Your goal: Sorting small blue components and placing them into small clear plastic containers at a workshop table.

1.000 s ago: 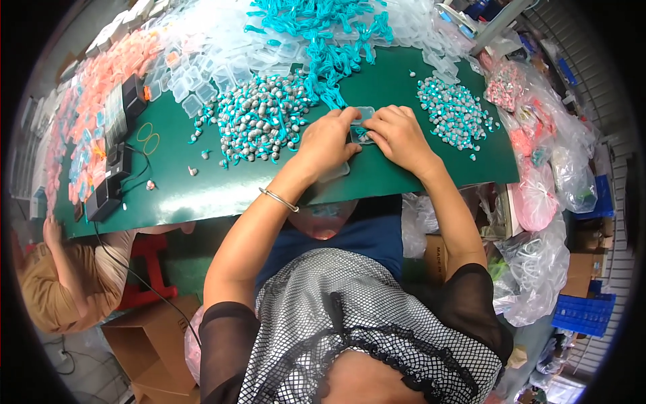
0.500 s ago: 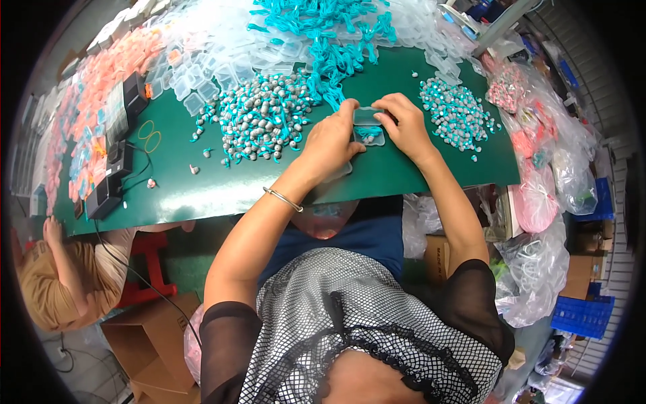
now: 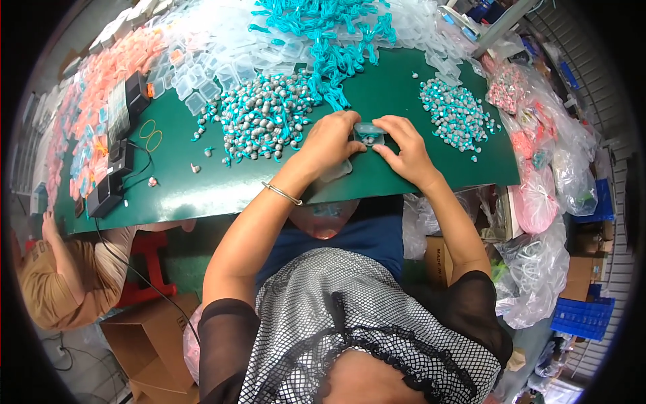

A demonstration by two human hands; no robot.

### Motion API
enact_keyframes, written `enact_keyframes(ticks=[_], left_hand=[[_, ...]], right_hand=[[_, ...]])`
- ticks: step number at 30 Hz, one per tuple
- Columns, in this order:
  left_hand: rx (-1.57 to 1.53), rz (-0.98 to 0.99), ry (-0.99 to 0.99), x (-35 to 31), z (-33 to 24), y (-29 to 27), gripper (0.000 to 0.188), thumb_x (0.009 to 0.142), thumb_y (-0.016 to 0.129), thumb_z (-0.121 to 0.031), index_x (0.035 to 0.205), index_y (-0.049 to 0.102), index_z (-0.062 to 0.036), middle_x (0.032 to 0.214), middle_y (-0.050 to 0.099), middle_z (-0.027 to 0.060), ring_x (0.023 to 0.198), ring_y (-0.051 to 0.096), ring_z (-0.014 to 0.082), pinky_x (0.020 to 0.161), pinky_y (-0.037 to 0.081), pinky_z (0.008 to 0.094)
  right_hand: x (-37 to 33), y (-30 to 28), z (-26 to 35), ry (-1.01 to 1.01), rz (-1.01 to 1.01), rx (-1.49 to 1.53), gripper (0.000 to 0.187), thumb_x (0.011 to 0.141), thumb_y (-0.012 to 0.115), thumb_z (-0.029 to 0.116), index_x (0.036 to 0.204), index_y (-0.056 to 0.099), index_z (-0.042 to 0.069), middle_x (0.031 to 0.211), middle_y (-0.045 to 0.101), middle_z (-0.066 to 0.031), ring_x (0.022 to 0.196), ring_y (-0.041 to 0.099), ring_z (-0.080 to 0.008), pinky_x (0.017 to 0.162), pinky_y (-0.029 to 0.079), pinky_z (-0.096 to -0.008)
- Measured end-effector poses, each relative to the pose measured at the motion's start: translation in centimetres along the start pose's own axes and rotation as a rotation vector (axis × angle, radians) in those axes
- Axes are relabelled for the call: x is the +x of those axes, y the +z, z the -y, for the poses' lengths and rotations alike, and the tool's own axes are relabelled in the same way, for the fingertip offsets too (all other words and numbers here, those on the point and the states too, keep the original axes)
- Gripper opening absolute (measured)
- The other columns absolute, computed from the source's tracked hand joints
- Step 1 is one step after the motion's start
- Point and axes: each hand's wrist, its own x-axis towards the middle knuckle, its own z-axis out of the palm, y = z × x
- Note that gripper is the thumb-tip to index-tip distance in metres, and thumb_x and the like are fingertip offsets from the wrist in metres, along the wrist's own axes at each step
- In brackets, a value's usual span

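Note:
A small clear plastic case sits on the green tabletop, with grey-and-teal pieces and teal cord inside. My left hand holds its left side, thumb at the near corner. From the right, my right hand grips it, fingers by the far edge and thumb at the near edge. The lid is tilted down over the contents; whether it is fully closed cannot be told. Partly hidden under my left hand lies another clear plastic piece. Beyond my hands are bundled teal cords.
Piles of small grey-and-teal plug-shaped pieces lie left and right. Clear cases heap at the back, and orange pieces at far left. Black boxes stand near a seated person. Plastic bags hang at right.
The case's lid has come down from its raised position at the far side. My right thumb has moved from the lid to the near edge, and my right hand has shifted slightly nearer.

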Motion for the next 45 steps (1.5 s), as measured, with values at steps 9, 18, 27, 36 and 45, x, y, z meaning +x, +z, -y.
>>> enact_keyframes(ticks=[9,18,27,36,45], left_hand=[[0.031,0.044,0.002,0.2,-0.1,-0.9,0.039,0.075,0.079,-0.02,0.101,0.062,0.0016,0.093,0.064,0.0204,0.09,0.064,0.0381,0.077,0.051,0.0461],[-0.034,-0.022,0.013,-0.2,0.3,-0.5,0.04,0.074,0.079,-0.017,0.106,0.061,0.0,0.097,0.064,0.0199,0.09,0.064,0.0379,0.077,0.051,0.046],[0.093,-0.012,0.163,-0.2,0.4,-0.6,0.027,0.087,0.069,-0.023,0.105,0.064,-0.0032,0.091,0.06,0.0158,0.081,0.062,0.0378,0.069,0.05,0.0447],[0.179,-0.009,0.337,-0.2,-0.1,-1.1,0.025,0.088,0.068,-0.029,0.089,0.065,-0.0048,0.081,0.059,0.0127,0.068,0.062,0.0349,0.058,0.049,0.0446],[0.213,-0.045,0.297,-0.8,-1.0,-1.4,0.027,0.091,0.064,-0.032,0.087,0.061,-0.005,0.08,0.06,0.0132,0.066,0.062,0.0355,0.055,0.049,0.0453]], right_hand=[[0.2,1.0,-1.0,0.084,0.03,0.057,0.052,0.075,0.074,0.003,0.124,0.057,0.003,0.118,0.058,-0.0169,0.106,0.058,-0.0351,0.09,0.05,-0.0403],[0.5,1.2,-0.3,0.048,0.017,0.022,0.053,0.076,0.073,0.003,0.127,0.056,0.003,0.121,0.056,-0.0182,0.108,0.058,-0.0356,0.089,0.05,-0.041],[0.3,1.1,-0.7,0.037,-0.013,0.033,0.037,0.077,0.07,0.0,0.114,0.062,0.002,0.108,0.062,-0.0162,0.1,0.061,-0.0335,0.085,0.051,-0.04],[-0.2,0.6,-0.3,0.015,-0.051,0.101,0.028,0.077,0.07,0.0,0.104,0.065,0.001,0.095,0.064,-0.014,0.084,0.063,-0.0314,0.072,0.052,-0.0371],[0.0,0.5,-0.2,-0.025,-0.052,0.193,0.026,0.078,0.07,0.001,0.104,0.065,0.001,0.094,0.065,-0.0134,0.082,0.064,-0.0289,0.069,0.052,-0.0357]])
